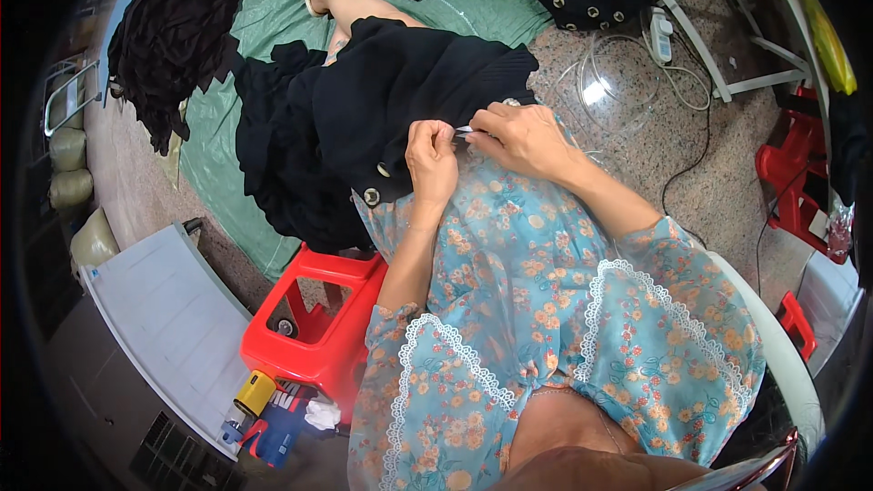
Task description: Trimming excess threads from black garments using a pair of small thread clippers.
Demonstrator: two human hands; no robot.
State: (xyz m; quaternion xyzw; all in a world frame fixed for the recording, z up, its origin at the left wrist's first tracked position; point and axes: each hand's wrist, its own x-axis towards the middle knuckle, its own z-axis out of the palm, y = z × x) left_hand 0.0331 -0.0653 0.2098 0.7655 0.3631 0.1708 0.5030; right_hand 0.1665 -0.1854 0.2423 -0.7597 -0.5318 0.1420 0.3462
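Observation:
A black garment (pixel 382 100) with round metal buttons lies over my lap and stretched leg. My left hand (pixel 433 164) pinches the garment's edge just right of a button (pixel 372 195). My right hand (pixel 520 138) meets it from the right and grips a small pale tool (pixel 466 131) against the same edge. Both hands touch the cloth, fingertips nearly together. I wear a blue flowered dress (pixel 536 309) with white lace trim.
A red plastic stool (pixel 318 327) stands at my left knee, small bottles and a rag by its foot. More black garments (pixel 182 27) lie on a green tarp (pixel 273 18). Clear plastic wrap, a power strip (pixel 661 35) with cords, and red stools (pixel 800 164) sit right.

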